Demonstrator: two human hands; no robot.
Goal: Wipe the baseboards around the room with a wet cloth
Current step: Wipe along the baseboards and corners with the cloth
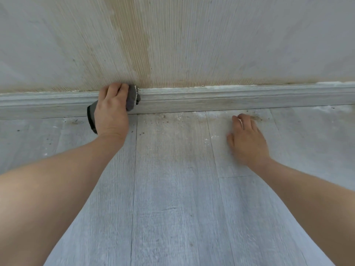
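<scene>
1. The left hand [111, 110] is clenched around a grey cloth [131, 98], fingers curled over the top of it, pressing it flat against the baseboard [211, 98].
2. The cloth sticks out on both sides of that grip: a frayed pale edge to the right, a darker folded corner hanging down to the left near the floor [172, 189].
3. The right hand [247, 139] grasps nothing; its fingers lie loosely spread, palm down on the floor, well apart from the cloth and just short of the baseboard.
4. The baseboard runs along the foot of a ribbed, stained wall [172, 45], with white crumbs along its top edge to the right.
5. Dust and dark specks [163, 117] lie on the grey floor planks just beside the baseboard, between the two hands.
</scene>
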